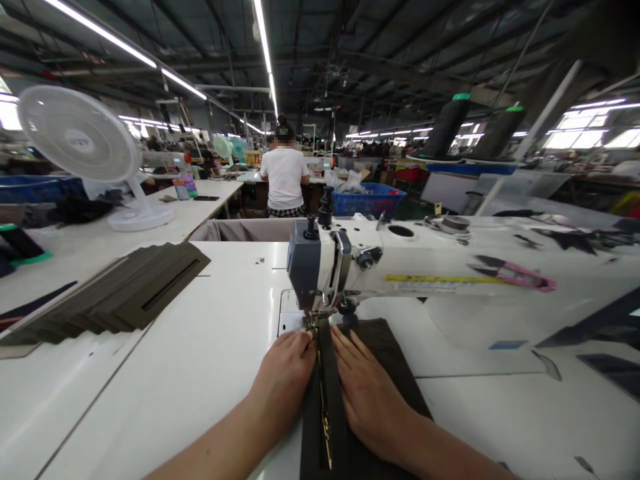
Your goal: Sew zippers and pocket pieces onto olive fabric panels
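Zippered fabric under sewing machine; fabric stack, fan left

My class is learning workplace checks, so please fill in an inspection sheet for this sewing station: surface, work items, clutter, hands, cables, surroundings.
Surface: white sewing table.
Work items: dark fabric with gold zipper, at the sewing machine.
Clutter: pink-handled snips on the machine; stacked dark pieces at left.
Hands: left hand, fingers curled, at the zipper's left; right hand flat on the fabric, to its right.
Cables: nothing seen clearly.
Surroundings: white fan, blue basket, person in white shirt.
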Demonstrator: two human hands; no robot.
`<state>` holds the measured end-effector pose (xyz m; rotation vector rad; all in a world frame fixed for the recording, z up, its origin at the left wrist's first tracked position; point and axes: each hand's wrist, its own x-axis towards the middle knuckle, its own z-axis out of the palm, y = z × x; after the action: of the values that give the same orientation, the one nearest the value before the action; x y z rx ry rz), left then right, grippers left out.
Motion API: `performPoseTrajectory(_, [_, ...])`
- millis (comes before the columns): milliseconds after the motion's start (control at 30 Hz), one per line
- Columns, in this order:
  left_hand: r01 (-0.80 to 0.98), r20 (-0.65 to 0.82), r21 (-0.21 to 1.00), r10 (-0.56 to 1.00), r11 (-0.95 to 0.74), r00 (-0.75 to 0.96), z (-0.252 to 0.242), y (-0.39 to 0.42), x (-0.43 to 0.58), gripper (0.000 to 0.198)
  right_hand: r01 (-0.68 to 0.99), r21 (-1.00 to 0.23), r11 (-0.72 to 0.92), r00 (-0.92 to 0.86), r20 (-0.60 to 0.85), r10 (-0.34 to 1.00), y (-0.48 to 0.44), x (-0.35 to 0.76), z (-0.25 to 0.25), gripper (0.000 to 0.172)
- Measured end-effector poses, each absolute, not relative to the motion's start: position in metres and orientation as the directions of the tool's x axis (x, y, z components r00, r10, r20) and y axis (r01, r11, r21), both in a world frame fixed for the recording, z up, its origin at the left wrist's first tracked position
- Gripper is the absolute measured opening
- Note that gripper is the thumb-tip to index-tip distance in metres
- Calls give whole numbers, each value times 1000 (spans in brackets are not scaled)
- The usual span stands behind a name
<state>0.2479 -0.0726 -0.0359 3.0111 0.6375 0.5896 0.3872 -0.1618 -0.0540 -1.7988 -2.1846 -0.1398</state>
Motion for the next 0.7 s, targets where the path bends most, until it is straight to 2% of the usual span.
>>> performPoseTrajectory(267, [384,402,98,389,-918,829,-42,-70,248,16,976,-74,206,-168,346,923,-159,388,-61,54])
performPoseTrajectory(700, [406,314,41,397,-913,862,-46,-71,249,16,977,-33,212,-188,342,921,-160,387,-61,56])
